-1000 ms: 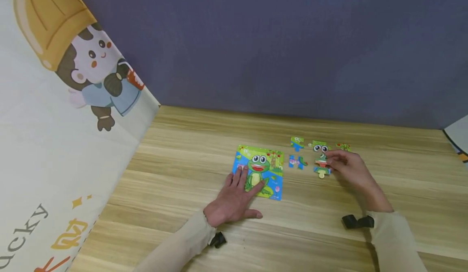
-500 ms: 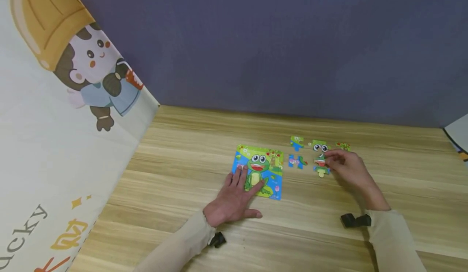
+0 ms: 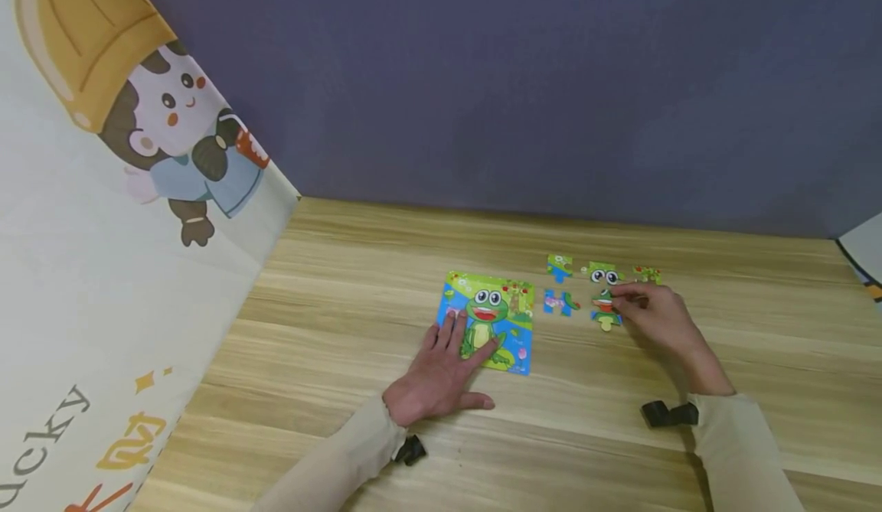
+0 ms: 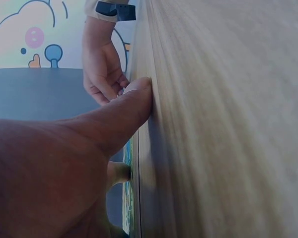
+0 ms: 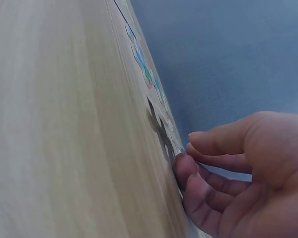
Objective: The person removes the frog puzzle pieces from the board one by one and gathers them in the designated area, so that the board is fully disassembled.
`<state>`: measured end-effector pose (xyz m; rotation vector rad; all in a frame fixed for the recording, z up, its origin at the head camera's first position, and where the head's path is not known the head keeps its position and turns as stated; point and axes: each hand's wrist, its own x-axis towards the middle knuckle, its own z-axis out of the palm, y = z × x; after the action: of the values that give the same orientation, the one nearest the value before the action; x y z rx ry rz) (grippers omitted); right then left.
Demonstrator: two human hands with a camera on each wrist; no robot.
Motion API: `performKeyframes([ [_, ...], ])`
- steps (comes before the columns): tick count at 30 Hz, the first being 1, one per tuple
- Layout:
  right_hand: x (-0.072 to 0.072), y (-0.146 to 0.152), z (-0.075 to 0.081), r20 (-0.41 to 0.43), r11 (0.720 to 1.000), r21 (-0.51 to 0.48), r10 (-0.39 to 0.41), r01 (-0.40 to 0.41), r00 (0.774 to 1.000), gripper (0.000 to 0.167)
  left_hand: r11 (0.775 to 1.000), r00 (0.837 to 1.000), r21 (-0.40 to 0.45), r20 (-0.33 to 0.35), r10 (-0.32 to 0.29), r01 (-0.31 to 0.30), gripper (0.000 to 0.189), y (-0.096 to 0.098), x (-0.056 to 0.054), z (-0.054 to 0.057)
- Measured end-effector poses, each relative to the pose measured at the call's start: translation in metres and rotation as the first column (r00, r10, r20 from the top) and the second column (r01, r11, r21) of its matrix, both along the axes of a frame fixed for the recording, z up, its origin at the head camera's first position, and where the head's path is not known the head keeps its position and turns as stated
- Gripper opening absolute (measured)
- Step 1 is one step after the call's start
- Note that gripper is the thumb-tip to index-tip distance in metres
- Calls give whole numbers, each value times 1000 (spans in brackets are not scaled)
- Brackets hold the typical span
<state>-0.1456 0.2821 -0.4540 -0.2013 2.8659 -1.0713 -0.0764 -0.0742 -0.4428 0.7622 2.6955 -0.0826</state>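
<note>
My left hand (image 3: 437,370) lies with fingers spread on a square frog picture card (image 3: 520,321), thumb out on the wooden table. Over to the right, my right hand (image 3: 658,317) pinches a jigsaw piece (image 3: 605,314) showing the frog's red mouth and pale belly. That piece sits just below a jigsaw piece with the frog's eyes (image 3: 603,275). In the right wrist view, thumb and fingertips of the right hand (image 5: 248,168) meet close to the table, mostly hiding the piece. The left wrist view shows the left hand (image 4: 54,168) low against the tabletop.
A green-and-blue corner piece (image 3: 560,267) and a piece with pink (image 3: 556,304) lie between card and right hand. A piece with red dots (image 3: 648,273) lies behind the right hand. A dark blue panel (image 3: 496,99) stands behind the table (image 3: 331,305).
The right hand, with the mouth piece pinched, has shifted very slightly toward the eyes piece. The left hand stays in place on the card.
</note>
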Motion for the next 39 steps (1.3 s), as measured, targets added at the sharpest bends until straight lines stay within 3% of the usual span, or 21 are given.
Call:
performKeyframes([
  [11,2,1,3,-21,999,42,-12,13,1000,26,1000,1000,8,3,1,-1,87,1,0,0],
  [20,5,-3,16,-51,1000,-18,-21,20,998,29,999,1000,45,4,11,-11,86,2,0,3],
  [31,0,-51,30,-56,988,-127,81,-87,995,28,990,1000,139,-17,1,1,86,7,0,4],
  [39,-7,-104,26,-63,982,-96,159,-165,985,23,991,1000,133,-7,-21,22,95,20,3,1],
])
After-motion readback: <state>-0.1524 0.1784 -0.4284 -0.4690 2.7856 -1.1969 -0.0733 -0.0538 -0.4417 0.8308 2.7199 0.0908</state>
